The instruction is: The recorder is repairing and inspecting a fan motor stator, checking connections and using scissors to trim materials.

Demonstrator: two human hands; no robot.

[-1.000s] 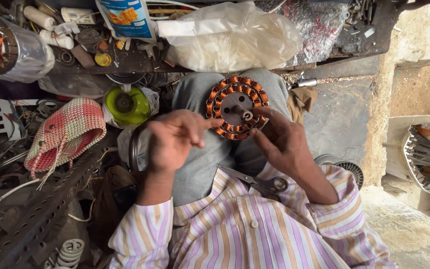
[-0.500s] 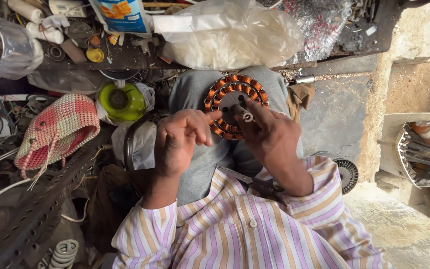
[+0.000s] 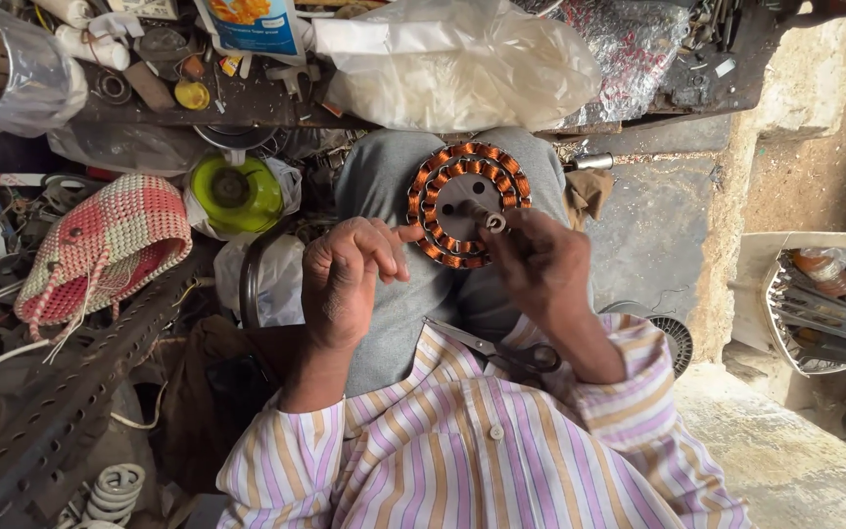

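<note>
Since the earlier frame, both hands have drawn closer over the copper-wound stator [image 3: 469, 204], which rests on the person's knee at twelve o'clock. Left hand [image 3: 350, 279] curls half-shut, fingertips touching its rim at seven o'clock; right hand [image 3: 539, 263] pinches the centre shaft. A slip could nick the orange coils ringing the grey hub.

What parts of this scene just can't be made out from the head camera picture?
- Round copper-wound stator: its lower edge is hidden by the left hand and right hand.
- Black-handled scissors on the lap: the blade tips are hidden under the right wrist.
- Clear plastic-wrapped cylinder: cut off by the left edge.
- Contents of the white plastic bag: blurred by the film.
</note>
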